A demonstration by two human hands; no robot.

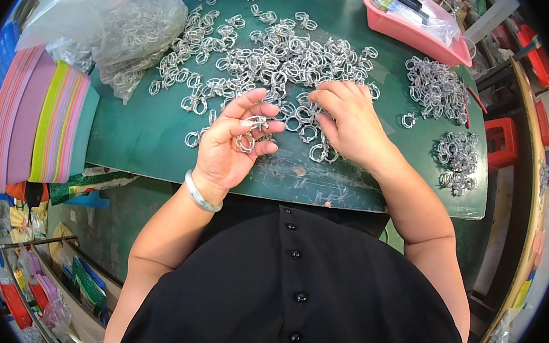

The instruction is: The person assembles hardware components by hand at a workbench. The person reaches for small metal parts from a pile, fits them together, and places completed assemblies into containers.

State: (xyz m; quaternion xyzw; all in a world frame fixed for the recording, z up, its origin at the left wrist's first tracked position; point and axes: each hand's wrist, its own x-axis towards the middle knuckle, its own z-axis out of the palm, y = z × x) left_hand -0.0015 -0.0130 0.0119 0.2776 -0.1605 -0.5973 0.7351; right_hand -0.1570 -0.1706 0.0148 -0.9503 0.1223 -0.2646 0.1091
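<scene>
The left hand (225,145) has its grip pinched on a few metal rings (245,145) above the worktop (128,144), while the right hand (354,123) reaches into the loose heap (283,59), fingertips partly hidden, so whether that grip has closed on a piece I cannot tell. Much seems left in this heap, though the upper right pile (437,87) and lower right pile (458,157) may be done; how the held rings join is hard to make out.

Left grip (224,143) (pale bangle (202,193) on wrist) around silvery rings (257,122), right grip (354,123) at the pile (277,57), green table (137,130) beneath.
</scene>
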